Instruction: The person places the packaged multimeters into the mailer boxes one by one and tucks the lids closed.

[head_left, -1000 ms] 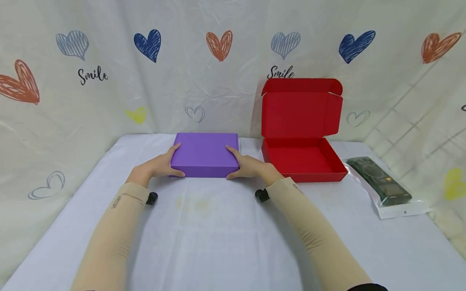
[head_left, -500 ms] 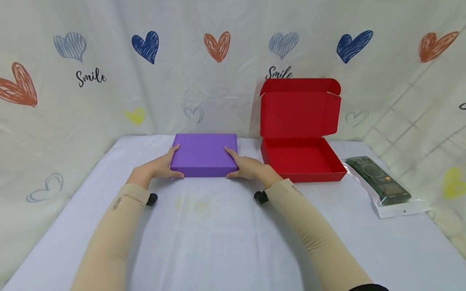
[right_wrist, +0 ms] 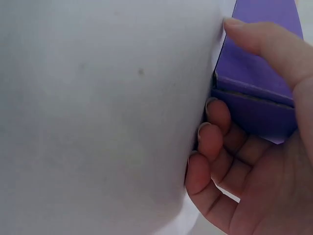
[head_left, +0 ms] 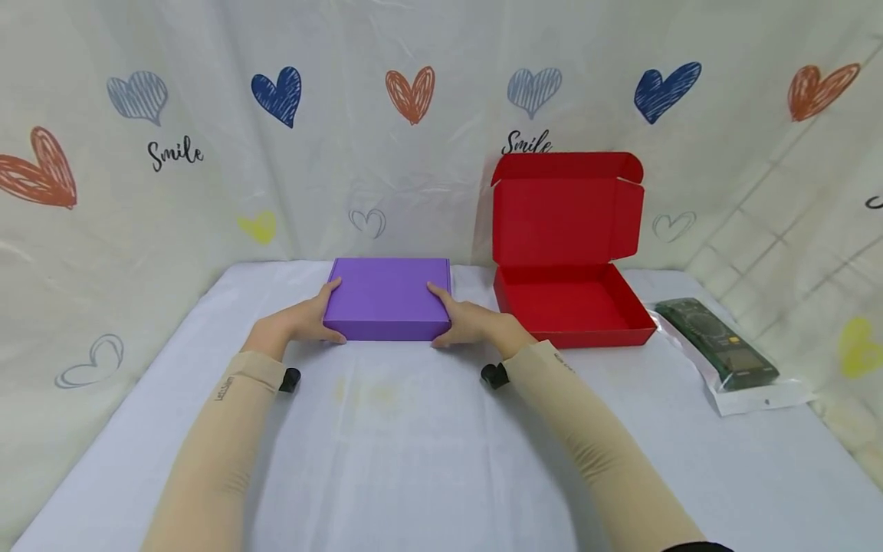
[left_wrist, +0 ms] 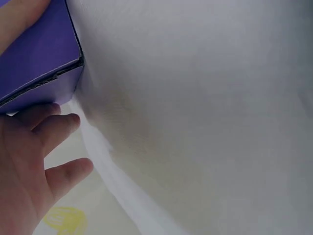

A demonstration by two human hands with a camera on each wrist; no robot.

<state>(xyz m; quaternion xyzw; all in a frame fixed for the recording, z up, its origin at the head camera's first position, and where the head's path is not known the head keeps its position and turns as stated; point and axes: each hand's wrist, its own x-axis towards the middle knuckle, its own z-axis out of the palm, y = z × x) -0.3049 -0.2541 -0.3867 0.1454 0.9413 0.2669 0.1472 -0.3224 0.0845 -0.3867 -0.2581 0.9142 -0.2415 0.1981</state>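
A closed purple cardboard box [head_left: 388, 291] lies flat on the white-covered table toward the back. My left hand [head_left: 303, 316] holds its left end, thumb on the front face and a finger up at the top edge. In the left wrist view, the other fingers [left_wrist: 56, 129] are spread along the box's side, some apart from it. At the opposite end, my right hand [head_left: 474, 318] grips the right front corner, its thumb across the front. Curled fingertips [right_wrist: 210, 139] sit low by the side in the right wrist view. The box's underside is hidden.
To the right of the purple box stands a red box [head_left: 576, 337] with its lid raised. Beyond it, a dark green multimeter [head_left: 717, 341] lies in a clear and white plastic bag [head_left: 762, 399]. A white curtain [head_left: 441, 192] printed with hearts hangs behind the table.
Both thumbs have slid slightly toward the purple box's front corners. The head view has tilted a little; the box and both arms otherwise stay about where they were.
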